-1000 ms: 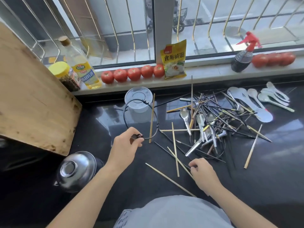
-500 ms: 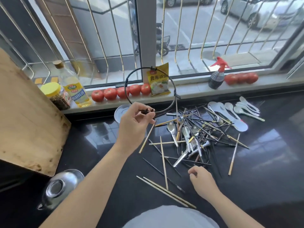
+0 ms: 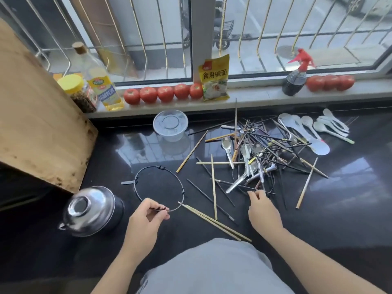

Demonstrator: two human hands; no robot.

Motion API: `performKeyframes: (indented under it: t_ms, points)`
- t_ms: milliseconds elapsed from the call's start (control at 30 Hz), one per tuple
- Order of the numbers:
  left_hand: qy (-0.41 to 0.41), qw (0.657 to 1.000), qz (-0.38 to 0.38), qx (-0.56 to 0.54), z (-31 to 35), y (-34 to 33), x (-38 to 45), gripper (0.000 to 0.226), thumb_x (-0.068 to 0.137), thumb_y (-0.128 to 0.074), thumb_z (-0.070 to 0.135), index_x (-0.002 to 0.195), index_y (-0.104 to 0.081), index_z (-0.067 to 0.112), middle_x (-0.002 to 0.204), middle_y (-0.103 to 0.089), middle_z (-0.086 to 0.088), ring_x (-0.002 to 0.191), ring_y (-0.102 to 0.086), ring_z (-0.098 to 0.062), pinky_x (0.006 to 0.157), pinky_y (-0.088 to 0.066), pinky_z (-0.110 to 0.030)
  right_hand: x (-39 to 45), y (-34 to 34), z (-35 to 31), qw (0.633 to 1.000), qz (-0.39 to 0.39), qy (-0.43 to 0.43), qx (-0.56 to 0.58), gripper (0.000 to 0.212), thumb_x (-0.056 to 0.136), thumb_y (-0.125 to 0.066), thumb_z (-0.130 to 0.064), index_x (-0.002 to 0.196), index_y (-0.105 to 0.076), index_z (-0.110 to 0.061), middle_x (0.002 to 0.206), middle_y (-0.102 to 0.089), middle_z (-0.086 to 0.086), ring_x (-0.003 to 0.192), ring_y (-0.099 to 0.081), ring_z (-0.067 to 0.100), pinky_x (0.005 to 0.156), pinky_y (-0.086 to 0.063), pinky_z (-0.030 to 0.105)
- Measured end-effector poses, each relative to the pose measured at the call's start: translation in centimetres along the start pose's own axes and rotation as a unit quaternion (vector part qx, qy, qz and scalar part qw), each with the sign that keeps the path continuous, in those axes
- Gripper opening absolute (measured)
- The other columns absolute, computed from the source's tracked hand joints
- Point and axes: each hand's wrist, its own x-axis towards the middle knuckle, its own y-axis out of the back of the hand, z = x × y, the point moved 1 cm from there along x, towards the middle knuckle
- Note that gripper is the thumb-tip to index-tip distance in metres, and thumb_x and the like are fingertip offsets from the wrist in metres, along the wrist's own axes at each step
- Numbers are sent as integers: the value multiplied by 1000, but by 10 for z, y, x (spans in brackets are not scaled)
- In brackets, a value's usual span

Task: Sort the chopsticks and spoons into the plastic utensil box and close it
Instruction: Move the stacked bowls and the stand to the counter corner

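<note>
A: Chopsticks (image 3: pixel 214 183) and metal spoons (image 3: pixel 244 160) lie in a tangled pile on the dark tabletop (image 3: pixel 350 198), right of centre. White plastic spoons (image 3: pixel 331 126) sit in a looser group at the far right, near the windowsill.

B: What has changed in the last second?

A: Half a second ago the left hand (image 3: pixel 144 223) held a black wire ring (image 3: pixel 159 187) up in the air, in front of the window. Now the ring is down low over the tabletop, left of the pile, apparently lying on it. The left thumb and fingers (image 3: pixel 163 211) still pinch its near edge.

B: And the right hand?

A: The right hand (image 3: pixel 263 211) has crept forward. Its fingers are loosely curled at the near edge of the pile and hold nothing that I can see.

B: Where is the utensil box?

A: No plastic utensil box can be identified with certainty. A clear round plastic container (image 3: pixel 170 124) stands at the back of the tabletop, below a row of tomatoes (image 3: pixel 165 93); whether it is the box I cannot tell. Nothing has gone into it.

B: So what does this mean for the task?

A: My judgement: the ring was clutter lifted out of the way. Sorting proper has not begun, and the right hand looks ready to start picking.
</note>
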Motion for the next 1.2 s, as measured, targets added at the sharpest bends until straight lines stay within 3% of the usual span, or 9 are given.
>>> performKeyframes:
  t_ms: [233, 367, 467, 633, 733, 933, 1000, 1100, 1200]
  points:
    - [36, 998, 14, -48, 4, -9, -6, 13, 94, -66, 2, 86, -57, 7, 90, -76, -6, 81, -76, -21, 88, -56, -45, 27, 22, 8, 983, -26, 120, -137, 33, 88, -61, -6, 117, -56, -22, 104, -54, 0, 94, -61, 23, 66, -44, 33]
    - [44, 998, 1, -50, 5, -15, -11, 11, 94, -67, 3, 87, -58, 6, 89, -76, -7, 81, -76, -22, 88, -57, -46, 29, 37, 14, 978, 74, 161, -114, 41, 63, -78, 6, 99, -71, -12, 83, -58, 5, 70, -59, 29, 52, -45, 36]
    - [49, 997, -2, -56, 9, -18, -9, 11, 95, -66, 4, 88, -58, 5, 89, -76, -8, 80, -76, -22, 87, -58, -45, 38, 56, 12, 968, 169, 161, -91, 39, 58, -77, 10, 92, -70, -8, 82, -59, 8, 74, -54, 32, 59, -45, 38]
    - [48, 996, 1, -79, 20, -23, 2, 10, 95, -66, 3, 90, -57, 1, 91, -75, -14, 78, -76, -23, 76, -58, -33, 65, 88, 14, 966, 219, 115, -68, 19, 79, -71, 2, 94, -69, -11, 85, -61, 5, 82, -49, 28, 72, -47, 39]
    - [44, 995, -3, -93, 25, -26, 5, 9, 95, -65, 3, 91, -58, 0, 92, -74, -16, 78, -76, -24, 68, -57, -22, 81, 97, 20, 974, 194, 110, -28, 11, 96, -61, -13, 102, -70, -12, 93, -62, 3, 90, -52, 25, 83, -45, 36]
    - [47, 993, -3, -108, 22, -28, 6, 10, 94, -67, 1, 90, -58, 1, 90, -75, -18, 78, -76, -29, 80, -61, -39, 71, 116, 18, 976, 154, 42, 148, 22, 101, -52, -16, 111, -71, -15, 100, -64, 2, 94, -60, 28, 83, -48, 41]
    - [52, 992, 4, -114, 19, -26, 6, 10, 94, -68, 1, 91, -58, 0, 91, -75, -18, 78, -76, -30, 81, -61, -42, 68, 110, 25, 963, 156, -27, 218, 24, 100, -52, -20, 112, -72, -20, 100, -70, 0, 95, -64, 26, 86, -50, 40]
    - [62, 991, 17, -120, 14, -22, 6, 9, 94, -68, 2, 92, -59, 1, 91, -76, -16, 78, -76, -30, 81, -61, -43, 72, 94, 44, 910, 141, -176, 349, 23, 92, -48, -35, 99, -70, -36, 87, -73, -6, 89, -68, 25, 86, -57, 49]
    - [68, 989, 26, -128, 11, -19, 6, 10, 94, -67, 2, 93, -58, 0, 91, -76, -14, 78, -76, -30, 81, -61, -44, 73, 84, 49, 826, 145, -267, 475, 23, 101, -51, -22, 103, -73, -26, 81, -68, -4, 82, -68, 20, 73, -62, 47]
